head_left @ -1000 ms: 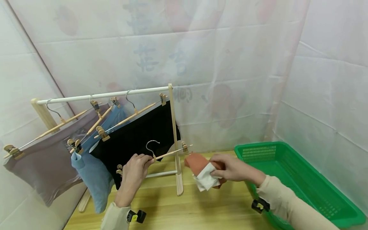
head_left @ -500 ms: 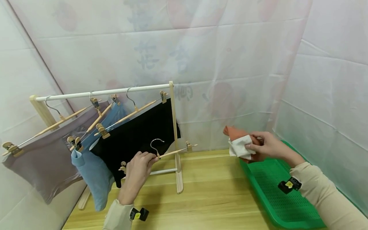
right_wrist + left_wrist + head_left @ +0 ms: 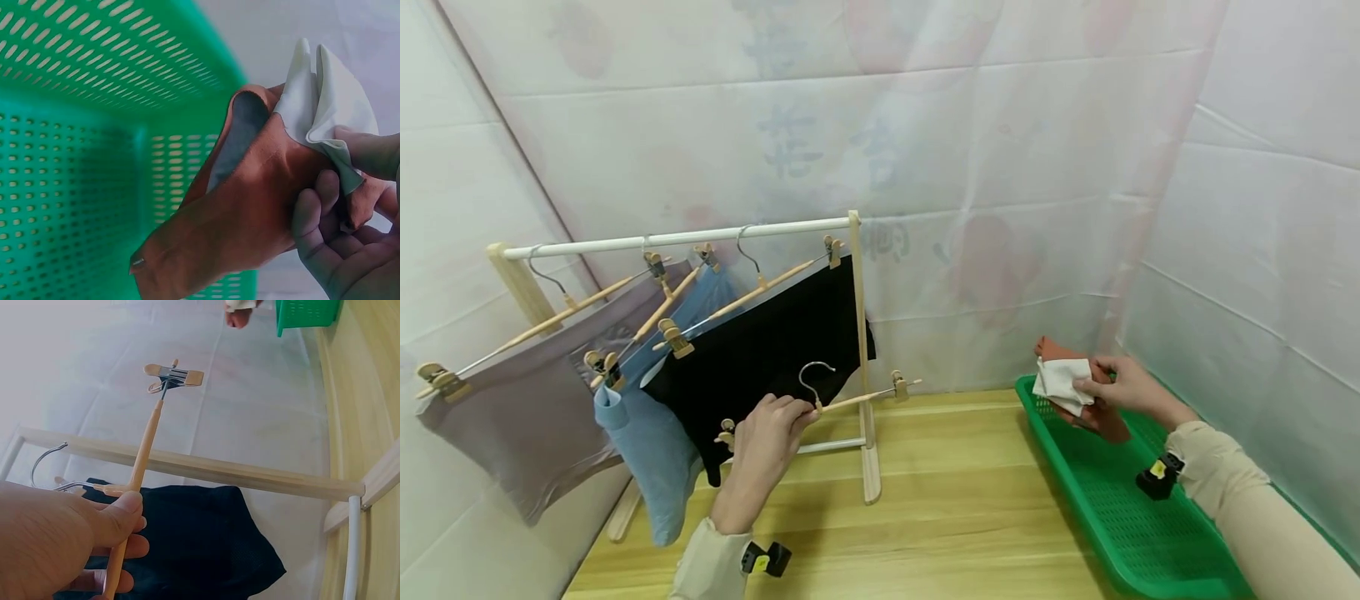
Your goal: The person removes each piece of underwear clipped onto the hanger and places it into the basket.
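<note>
In the head view my left hand (image 3: 765, 437) holds a wooden clip hanger (image 3: 859, 399) by its bar, close under the metal hook. The left wrist view shows the thumb and fingers around this hanger (image 3: 147, 440), with nothing in its visible far clip (image 3: 178, 376). Over the far end of the green basket (image 3: 1078, 517), my right hand (image 3: 1133, 392) pinches a rust-orange garment (image 3: 1108, 421) with a white part. Seen from the right wrist, the thumb presses on the white cloth (image 3: 340, 100) while the orange part (image 3: 231, 219) hangs down, a grey lining showing.
A small wooden rack with a white rail (image 3: 700, 240) stands on the left. From it hang a mauve garment (image 3: 527, 425), a light blue one (image 3: 658, 467) and a black one (image 3: 775, 342) on clip hangers. The wooden table (image 3: 955, 500) stretches between rack and basket.
My right hand has carried the orange and white garment away from the hanger, rightward to above the basket. The left hand still holds the hanger, shifted slightly to the right.
</note>
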### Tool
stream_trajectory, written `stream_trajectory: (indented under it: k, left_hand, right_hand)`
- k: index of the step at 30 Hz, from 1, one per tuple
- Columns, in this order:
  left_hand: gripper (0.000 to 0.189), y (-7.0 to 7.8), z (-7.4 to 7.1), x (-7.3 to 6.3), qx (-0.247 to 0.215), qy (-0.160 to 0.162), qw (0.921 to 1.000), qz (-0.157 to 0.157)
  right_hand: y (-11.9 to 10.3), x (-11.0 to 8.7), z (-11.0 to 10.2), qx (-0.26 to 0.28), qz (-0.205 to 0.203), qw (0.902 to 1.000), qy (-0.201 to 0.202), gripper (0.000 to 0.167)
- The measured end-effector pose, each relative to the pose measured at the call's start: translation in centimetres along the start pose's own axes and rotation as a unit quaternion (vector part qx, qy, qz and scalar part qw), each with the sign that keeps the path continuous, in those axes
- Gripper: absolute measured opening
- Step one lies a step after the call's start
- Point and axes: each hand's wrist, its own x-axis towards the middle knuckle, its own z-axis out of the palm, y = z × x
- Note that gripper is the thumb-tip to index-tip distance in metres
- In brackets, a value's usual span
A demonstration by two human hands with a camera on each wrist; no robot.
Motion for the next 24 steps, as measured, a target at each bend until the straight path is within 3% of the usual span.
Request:
stream_trajectory:
  k: [7,11,13,17,24]
  left_hand:
    - [0.006,0.4,-0.1,0.0,0.003,-0.005,1.0000,-0.005]
    - [0.006,0.5,-0.2,0.0,0.003,-0.008,1.0000,-0.004]
    - [0.006,0.6,-0.3,0.0,0.003,-0.010,0.9999,-0.005]
    - [0.007,0.7,-0.5,-0.1,0.002,-0.017,0.9998,-0.008]
    - [0.006,0.9,-0.7,-0.1,0.007,-0.024,0.9996,-0.016]
  right_hand:
    - [2.4,0.1,1.5,0.031,0.051,0.9966,-0.057,0.042]
    - [3.2,0.2,2.8,0.022,0.085,0.9917,-0.094,0.031]
    - [3.4,0.2,3.4,0.021,0.084,0.9906,-0.105,0.037]
    - [3.5,0.1,4.4,0.022,0.093,0.9891,-0.111,0.047]
    - [4.0,0.2,5.8,-0.025,0.103,0.9875,-0.117,0.037]
